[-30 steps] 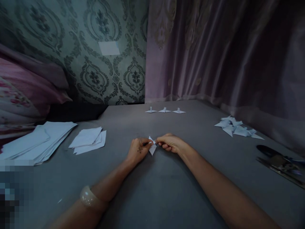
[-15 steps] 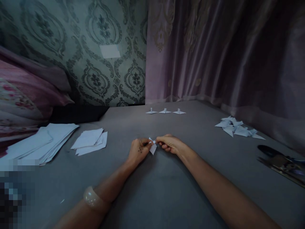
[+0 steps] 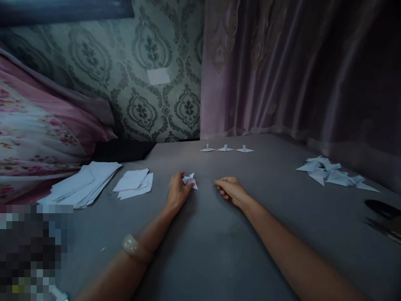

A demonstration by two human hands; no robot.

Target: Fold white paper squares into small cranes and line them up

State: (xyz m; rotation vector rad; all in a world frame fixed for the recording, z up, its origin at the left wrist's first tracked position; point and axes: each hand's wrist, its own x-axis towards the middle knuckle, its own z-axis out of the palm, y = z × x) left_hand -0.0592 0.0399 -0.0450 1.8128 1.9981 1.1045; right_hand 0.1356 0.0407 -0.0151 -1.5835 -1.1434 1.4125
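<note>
My left hand [image 3: 179, 190], with a pale bangle on its wrist, grips a small white paper crane [image 3: 191, 180] between thumb and fingers. Part of the crane is hidden behind the thumb. Apart from it, to the right, my right hand [image 3: 230, 190] is closed with thumb and index finger pressed together, and nothing shows between them. Three finished-looking paper cranes [image 3: 225, 148] stand in a row farther back on the grey surface [image 3: 216, 246].
At the left lie a large stack of white paper sheets [image 3: 84, 182] and a smaller stack of paper squares [image 3: 133, 179]. A heap of folded paper pieces [image 3: 332, 172] lies at the right, beyond a pair of dark-handled scissors [image 3: 380, 209]. Curtains [image 3: 250, 83] hang behind.
My right hand has let go of the paper crane and drawn apart from it. My left hand still holds the crane, now turned. The view has swung slightly left.
</note>
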